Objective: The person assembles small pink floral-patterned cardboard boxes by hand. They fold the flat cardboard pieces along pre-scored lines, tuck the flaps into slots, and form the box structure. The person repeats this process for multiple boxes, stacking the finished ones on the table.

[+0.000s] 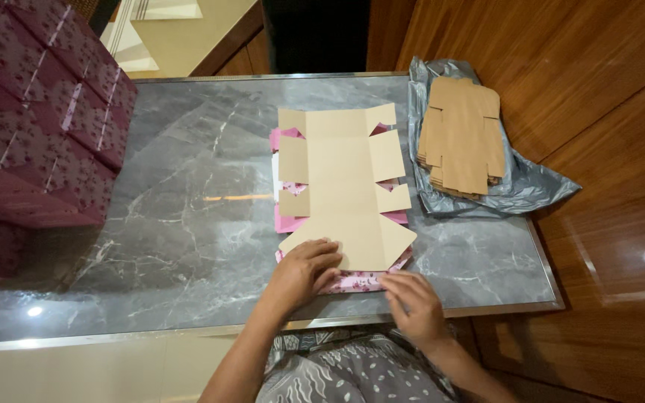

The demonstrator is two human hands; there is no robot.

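Brown cardboard blank (pixel 345 190) lies flat, plain side up, on the grey marble table (pixel 188 201), stacked on pink floral blanks (pixel 356 281) whose edges peek out at its left, right and near sides.

Our left hand (pixel 306 269) presses fingers-down on the near-left flap of the top blank, loosely curled, gripping nothing, just pinning it. Our right hand (pixel 410 298) sits at the near edge, fingers half-bent on the floral sheet where it sticks out from under the brown one. We can't tell if the fingertips have pinched an edge or only rest on it.

Judgement: we're squaring or separating the near end of the stack. To do it well:
- keep the left palm flat, so the top blank doesn't skate on the glossy printed layer below
- work the right fingertips along one edge only, not a corner, to avoid dog-earing
- line up the cut flaps before any creasing; they're the reference
- fold on the scored lines, firm pressure, one pass

Around us: more flat brown blanks (pixel 460 138) piled on a grey plastic bag (pixel 524 186) at the table's far right; maroon patterned boxes (pixel 35 119) stacked at left, well apart from the work. Wooden floor (pixel 606 149) to the right.
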